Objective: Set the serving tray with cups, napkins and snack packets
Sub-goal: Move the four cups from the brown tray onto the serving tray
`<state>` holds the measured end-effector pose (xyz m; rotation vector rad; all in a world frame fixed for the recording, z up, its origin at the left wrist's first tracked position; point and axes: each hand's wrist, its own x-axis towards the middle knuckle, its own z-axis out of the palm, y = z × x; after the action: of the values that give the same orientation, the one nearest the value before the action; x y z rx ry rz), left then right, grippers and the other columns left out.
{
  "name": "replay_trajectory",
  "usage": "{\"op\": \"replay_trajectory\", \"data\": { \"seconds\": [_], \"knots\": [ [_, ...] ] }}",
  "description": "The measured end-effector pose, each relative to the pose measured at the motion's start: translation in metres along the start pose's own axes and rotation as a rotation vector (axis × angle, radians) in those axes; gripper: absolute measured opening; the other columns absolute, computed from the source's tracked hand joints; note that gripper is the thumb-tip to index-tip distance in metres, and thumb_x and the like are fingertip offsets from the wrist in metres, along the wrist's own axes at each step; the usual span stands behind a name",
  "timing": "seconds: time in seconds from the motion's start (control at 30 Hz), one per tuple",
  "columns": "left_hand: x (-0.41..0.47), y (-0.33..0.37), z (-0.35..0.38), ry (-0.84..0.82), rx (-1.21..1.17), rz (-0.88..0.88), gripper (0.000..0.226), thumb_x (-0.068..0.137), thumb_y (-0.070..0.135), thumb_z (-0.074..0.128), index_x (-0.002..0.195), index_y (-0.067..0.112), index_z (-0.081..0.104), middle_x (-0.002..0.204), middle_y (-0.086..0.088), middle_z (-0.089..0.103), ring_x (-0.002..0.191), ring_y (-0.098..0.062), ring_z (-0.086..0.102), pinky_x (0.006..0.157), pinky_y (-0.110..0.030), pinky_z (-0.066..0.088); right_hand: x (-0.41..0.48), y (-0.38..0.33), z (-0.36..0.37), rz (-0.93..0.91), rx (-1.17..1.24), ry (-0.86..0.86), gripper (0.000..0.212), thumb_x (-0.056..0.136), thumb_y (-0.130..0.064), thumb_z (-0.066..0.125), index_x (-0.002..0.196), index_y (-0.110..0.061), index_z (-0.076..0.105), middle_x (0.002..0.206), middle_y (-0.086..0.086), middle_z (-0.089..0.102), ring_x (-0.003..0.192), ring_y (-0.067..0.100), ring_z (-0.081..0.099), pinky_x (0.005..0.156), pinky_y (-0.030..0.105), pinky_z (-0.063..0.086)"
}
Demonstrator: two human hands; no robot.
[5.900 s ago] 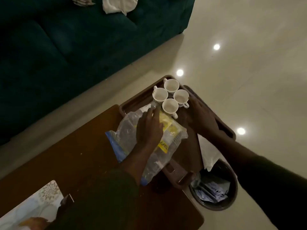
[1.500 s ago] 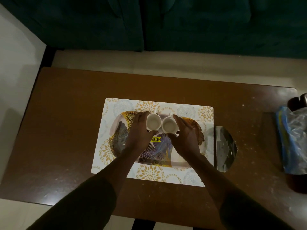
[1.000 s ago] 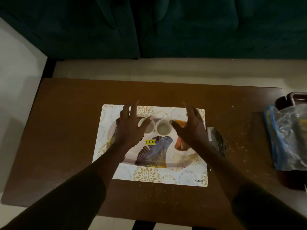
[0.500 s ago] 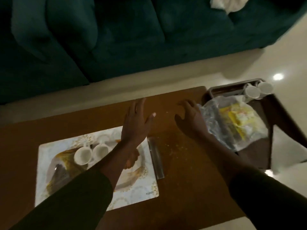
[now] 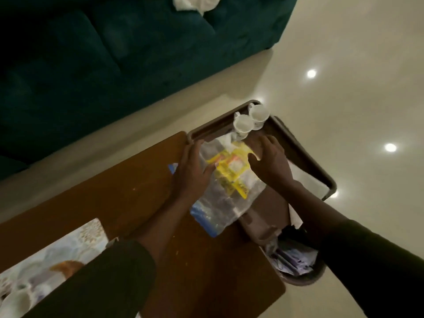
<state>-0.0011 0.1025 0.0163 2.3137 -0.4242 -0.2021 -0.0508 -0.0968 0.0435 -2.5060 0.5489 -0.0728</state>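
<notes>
Two white cups (image 5: 243, 124) (image 5: 259, 114) stand at the far end of a brown tray (image 5: 305, 154) that overhangs the table's right end. A clear plastic bag (image 5: 227, 193) with yellow snack packets (image 5: 231, 171) inside lies across the tray and the table edge. My left hand (image 5: 192, 171) lies flat on the bag's left side, fingers spread. My right hand (image 5: 270, 161) hovers open over the bag's right side, just short of the cups. At the bottom left a patterned placemat (image 5: 75, 239) carries the decorated serving tray with white cups (image 5: 16, 301) on it, mostly cut off by my sleeve.
The wooden table (image 5: 114, 196) runs from the lower left to the centre. A dark bin (image 5: 300, 265) full of paper sits on the floor below the brown tray. A green sofa (image 5: 114, 53) with a white cloth (image 5: 195, 3) fills the upper left. Glossy floor lies to the right.
Both hands let go of two cups on the serving tray, then swung right across the table. They now rest over the plastic bag on the brown tray, and my view followed.
</notes>
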Motion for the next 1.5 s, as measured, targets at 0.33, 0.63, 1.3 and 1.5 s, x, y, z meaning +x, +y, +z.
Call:
{"op": "replay_trajectory", "data": {
  "seconds": [0.33,0.63,1.3,1.5],
  "knots": [
    [0.094,0.051,0.076,-0.021,-0.075,0.039,0.081,0.079,0.034,0.076,0.145,0.012,0.036,0.145,-0.010,0.045,0.134,-0.025,0.043,0.099,-0.030,0.038,0.100,0.074,-0.019,0.053,0.021,0.013,0.046,0.078,-0.017,0.062,0.121,-0.007,0.051,0.122,0.015,0.055,0.113,0.034,0.051,0.078,0.029,0.035],
    [0.139,0.056,0.106,-0.143,0.060,-0.043,0.087,0.076,0.030,0.080,0.148,0.015,0.032,0.147,-0.011,0.044,0.134,-0.029,0.043,0.098,-0.038,0.043,0.148,0.072,0.005,-0.075,0.013,-0.166,0.080,0.066,-0.032,0.078,0.134,-0.016,0.041,0.133,0.008,0.055,0.115,0.034,0.054,0.093,0.042,0.047],
    [0.078,0.067,0.025,0.185,-0.155,0.065,0.067,0.075,0.024,0.081,0.136,0.012,0.055,0.128,-0.006,0.062,0.118,-0.017,0.057,0.097,-0.017,0.043,0.089,-0.019,-0.017,-0.045,0.017,0.111,0.048,0.073,-0.039,0.065,0.114,-0.016,0.054,0.113,0.006,0.062,0.105,0.030,0.051,0.080,0.028,0.027],
    [0.005,0.018,-0.058,0.314,-0.250,-0.053,0.069,0.077,0.022,0.080,0.139,0.019,0.051,0.136,0.001,0.057,0.125,-0.009,0.052,0.097,-0.012,0.043,0.032,-0.123,0.012,-0.195,0.043,0.022,0.055,0.065,-0.029,0.069,0.116,-0.015,0.054,0.114,0.004,0.059,0.102,0.029,0.047,0.076,0.027,0.026]
  ]
}}
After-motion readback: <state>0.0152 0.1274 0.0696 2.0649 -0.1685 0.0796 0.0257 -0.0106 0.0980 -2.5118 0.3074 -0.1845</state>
